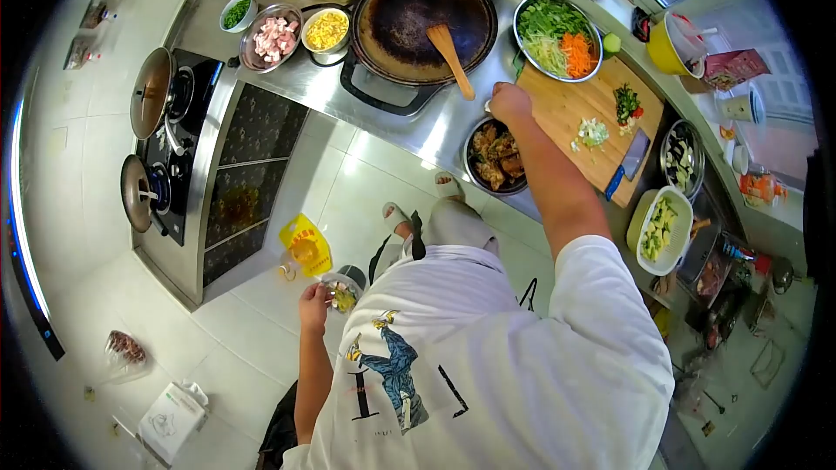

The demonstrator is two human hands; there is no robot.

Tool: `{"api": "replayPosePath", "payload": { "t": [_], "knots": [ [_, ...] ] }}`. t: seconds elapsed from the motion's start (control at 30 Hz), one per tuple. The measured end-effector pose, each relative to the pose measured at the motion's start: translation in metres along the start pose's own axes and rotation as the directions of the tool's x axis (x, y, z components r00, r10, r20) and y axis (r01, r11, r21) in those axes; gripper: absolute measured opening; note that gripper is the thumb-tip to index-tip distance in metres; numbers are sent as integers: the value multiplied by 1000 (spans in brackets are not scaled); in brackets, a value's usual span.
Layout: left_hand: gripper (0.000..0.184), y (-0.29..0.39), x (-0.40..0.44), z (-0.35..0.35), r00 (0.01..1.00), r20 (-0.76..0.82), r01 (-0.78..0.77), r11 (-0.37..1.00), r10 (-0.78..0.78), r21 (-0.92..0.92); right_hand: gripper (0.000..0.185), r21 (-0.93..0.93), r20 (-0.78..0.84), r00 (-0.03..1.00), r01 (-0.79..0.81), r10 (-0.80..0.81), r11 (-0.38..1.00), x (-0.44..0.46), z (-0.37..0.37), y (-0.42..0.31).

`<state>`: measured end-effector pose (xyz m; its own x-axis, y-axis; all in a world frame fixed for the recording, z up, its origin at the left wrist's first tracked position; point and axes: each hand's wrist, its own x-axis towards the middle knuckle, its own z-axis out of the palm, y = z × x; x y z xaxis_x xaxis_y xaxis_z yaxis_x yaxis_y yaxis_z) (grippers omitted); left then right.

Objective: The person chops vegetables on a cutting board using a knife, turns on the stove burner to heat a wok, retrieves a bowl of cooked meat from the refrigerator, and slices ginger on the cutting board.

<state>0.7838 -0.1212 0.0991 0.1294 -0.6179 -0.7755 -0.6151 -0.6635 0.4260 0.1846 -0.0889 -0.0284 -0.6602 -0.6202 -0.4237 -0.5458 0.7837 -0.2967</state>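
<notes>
My right hand [510, 104] is closed at the left edge of the wooden cutting board [557, 126]. Something small and pale shows at its fingertips, too small to name. Just below it stands a bowl of browned meat pieces [495, 157]. The board bears chopped pale pieces [591, 133], green herbs with red bits [627, 104] and a blue-handled knife [629, 165]. Down at the left, my left hand [313, 308] has its fingers pressed together beside a round container of food scraps [342, 296]; whether it grips the rim is unclear.
A large dark pan [424, 26] with a wooden spatula [450, 59] stands on the steel counter. Around it are bowls of pink meat cubes [273, 37], yellow pieces [326, 31] and shredded vegetables [557, 35]. A stove [178, 148] is at the left, a yellow bag [306, 244] lower down.
</notes>
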Motion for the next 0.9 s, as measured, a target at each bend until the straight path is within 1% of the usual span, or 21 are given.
{"api": "replayPosePath", "payload": {
  "t": [0.03, 0.1, 0.13, 0.17, 0.2, 0.23, 0.27, 0.33, 0.37, 0.4, 0.43, 0.5, 0.53, 0.57, 0.6, 0.63, 0.67, 0.73, 0.83, 0.87, 0.9],
  "knots": [
    [20, 6, -2, 6, 999, 16, -33, 999, 33, -17, 20, 6, 3, 1000, -1, 1, 1000, -3, -5, -6],
    [20, 24, -4, 24, 997, 44, -69, 997, 70, -26, 24, 147, 22, 999, -39, 36, 988, -12, -16, -15],
    [20, 40, -8, 35, 994, 62, -87, 995, 90, -50, 21, 206, -42, 998, -27, 37, 978, -20, -18, -16],
    [21, 57, -12, 45, 991, 79, -106, 992, 112, -75, 21, 208, -45, 998, -37, 48, 977, -29, -22, -15],
    [21, 74, -14, 58, 989, 86, -114, 991, 120, -71, 19, 335, -130, 988, -39, 88, 941, -43, -37, -18],
    [22, 94, -15, 73, 968, 141, -198, 977, 208, -81, 18, 457, -207, 969, -26, 135, 889, -54, -46, -19],
    [23, 114, -17, 87, 936, 194, -279, 955, 293, -97, 18, 554, -249, 959, 27, 134, 832, -64, -45, -16],
    [27, 163, -32, 119, 874, 285, -372, 920, 392, -124, 20, 702, -247, 967, 134, 63, 699, -97, -53, -27],
    [28, 189, -45, 136, 834, 332, -402, 897, 441, -183, 19, 718, -153, 988, 117, -9, 686, -118, -64, -37],
    [29, 213, -57, 154, 786, 375, -428, 870, 492, -245, 17, 773, -86, 990, 136, -110, 620, -133, -60, -44],
    [31, 231, -64, 170, 751, 422, -403, 859, 508, -317, 14, 825, -98, 974, 194, -203, 530, -140, -34, -50],
    [28, 259, -77, 200, 677, 522, -363, 852, 519, -377, 14, 922, 56, 949, 70, -311, 382, -169, -39, -75],
    [27, 265, -76, 214, 653, 564, -385, 863, 505, -327, 17, 942, 42, 948, 68, -316, 330, -182, -47, -87],
    [25, 268, -76, 225, 633, 603, -406, 871, 486, -275, 17, 942, 69, 966, 19, -251, 334, -191, -55, -96],
    [27, 268, -73, 228, 663, 576, -460, 868, 477, -190, 18, 968, 48, 971, 13, -235, 250, -189, -50, -98],
    [27, 266, -68, 229, 664, 582, -458, 871, 469, -179, 19, 987, 32, 975, 4, -219, 163, -189, -44, -98],
    [27, 262, -61, 229, 665, 596, -424, 884, 451, -196, 19, 988, 37, 977, -5, -209, 153, -191, -39, -94],
    [28, 256, -54, 228, 671, 630, -343, 917, 391, -204, 19, 986, 149, 955, -123, -258, 117, -199, -48, -89],
    [30, 243, -52, 232, 700, 639, -279, 946, 319, -166, 18, 989, 138, 947, -114, -290, 99, -200, -16, -77],
    [27, 234, -40, 233, 725, 633, -251, 960, 269, -121, 23, 965, 229, 930, -179, -288, 189, -202, -10, -72],
    [27, 234, -39, 234, 727, 633, -247, 962, 264, -118, 23, 965, 233, 929, -184, -287, 188, -205, -10, -68]
  ]
}}
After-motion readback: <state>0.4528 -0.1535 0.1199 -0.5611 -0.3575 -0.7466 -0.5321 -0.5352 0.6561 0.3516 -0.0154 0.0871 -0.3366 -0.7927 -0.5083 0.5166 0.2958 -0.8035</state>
